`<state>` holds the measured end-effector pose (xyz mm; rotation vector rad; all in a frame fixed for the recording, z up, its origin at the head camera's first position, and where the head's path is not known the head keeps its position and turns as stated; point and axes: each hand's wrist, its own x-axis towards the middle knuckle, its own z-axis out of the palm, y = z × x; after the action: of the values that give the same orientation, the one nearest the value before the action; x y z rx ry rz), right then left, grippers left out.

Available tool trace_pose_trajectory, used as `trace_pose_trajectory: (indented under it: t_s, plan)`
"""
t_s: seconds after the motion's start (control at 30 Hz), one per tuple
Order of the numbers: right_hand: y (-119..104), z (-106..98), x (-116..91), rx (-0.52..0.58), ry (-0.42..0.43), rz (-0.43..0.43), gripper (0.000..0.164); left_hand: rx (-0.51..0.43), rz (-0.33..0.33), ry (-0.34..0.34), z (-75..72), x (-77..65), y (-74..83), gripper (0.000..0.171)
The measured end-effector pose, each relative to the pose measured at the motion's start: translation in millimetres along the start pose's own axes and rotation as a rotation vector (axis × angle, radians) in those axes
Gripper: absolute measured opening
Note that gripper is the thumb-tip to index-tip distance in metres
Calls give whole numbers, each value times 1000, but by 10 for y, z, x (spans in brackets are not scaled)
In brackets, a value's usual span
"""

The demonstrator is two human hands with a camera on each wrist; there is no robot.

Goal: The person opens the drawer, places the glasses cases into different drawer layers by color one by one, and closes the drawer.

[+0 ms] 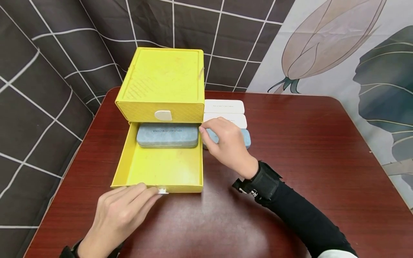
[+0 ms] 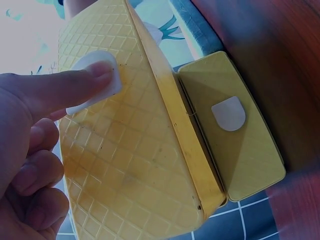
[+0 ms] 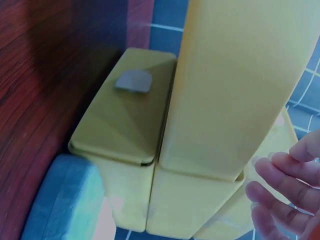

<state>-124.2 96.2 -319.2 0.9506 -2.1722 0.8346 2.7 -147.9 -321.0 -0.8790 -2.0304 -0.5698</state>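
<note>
Box (image 1: pixel 162 75), yellow, three-tiered, on far left part of red table (image 1: pixel 309 143); top tier (image 1: pixel 188 113) closed, white-tabbed; bottom tier (image 2: pixel 245 160) hidden in head view, closed and shadowed in both wrist views

Drawer (image 1: pixel 161 165), middle tier, pulled out to near side; far end hidden beneath top tier

Grey case (image 1: pixel 167 136), inside drawer, toward far end; far edge lost under top tier; lettering small, only "FOR CHINA" legible

Left hand (image 1: pixel 120 209), at near edge of drawer; clamped on drawer tab (image 1: pixel 162 191), thumb hidden in head view, plain in left wrist view

Right hand (image 1: pixel 227 145), beside right wall of drawer, near grey case; fingers loosely bent, nothing seen between; contact with wall: cannot tell; cut off in right wrist view

Blue case (image 1: pixel 246 138), on table right of box, partly behind right hand

White cases (image 1: pixel 224 106), two, beyond blue case; left ends hidden by box, lettering unreadable

Sleeve (image 1: pixel 301 213), right arm, black, cut off at near edge
</note>
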Motion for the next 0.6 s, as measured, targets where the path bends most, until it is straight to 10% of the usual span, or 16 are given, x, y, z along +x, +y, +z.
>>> trace_pose_trajectory:
  t_s: [0.23,0.6]
  plan:
    - [136,-63,-74,-94,-64,108,18,12,-5,-4,-7,4,-9,17]
    - [363,-80,-236,-247,-397,327,31,19,-7,0,-11,-12,-21,18]
